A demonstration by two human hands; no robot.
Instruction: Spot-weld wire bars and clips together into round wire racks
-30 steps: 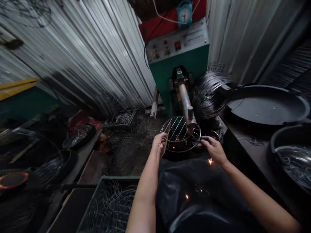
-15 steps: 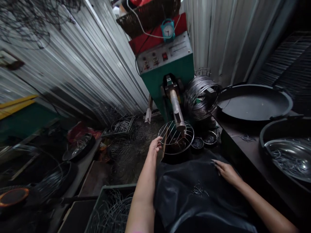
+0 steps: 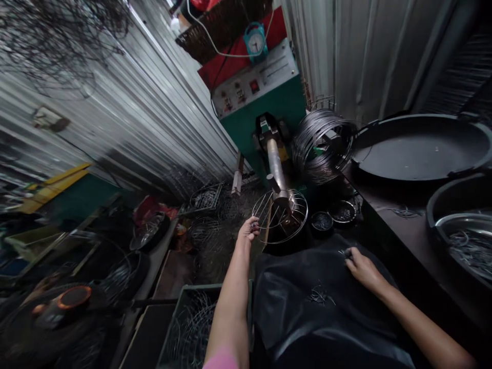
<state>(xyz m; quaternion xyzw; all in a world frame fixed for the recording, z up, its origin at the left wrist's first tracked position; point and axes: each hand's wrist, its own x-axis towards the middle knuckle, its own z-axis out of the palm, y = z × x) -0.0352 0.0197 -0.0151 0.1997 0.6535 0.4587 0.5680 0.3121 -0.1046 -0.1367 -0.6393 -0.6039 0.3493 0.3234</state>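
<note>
My left hand (image 3: 249, 228) pinches the rim of a round wire rack (image 3: 283, 240) at its left side. The rack lies around the lower end of the metal arm (image 3: 275, 163) of a green machine (image 3: 265, 105). Over the black apron (image 3: 292, 318) on my lap, my right hand (image 3: 359, 264) is closed, with small wire bits at its fingertips. A small heap of short wire pieces (image 3: 321, 295) rests on the apron, to the left of and below my right hand.
A coil of wire (image 3: 323, 143) stands right of the machine. Two small bowls (image 3: 322, 221) sit beyond the apron. Large black pans (image 3: 423, 148) are on the right-hand table. A green crate (image 3: 192, 318) of wires is at lower left.
My right hand's fingers have closed together, with wire bits now showing at their tips. My left hand still holds the rack's rim. The camera view has shifted left.
</note>
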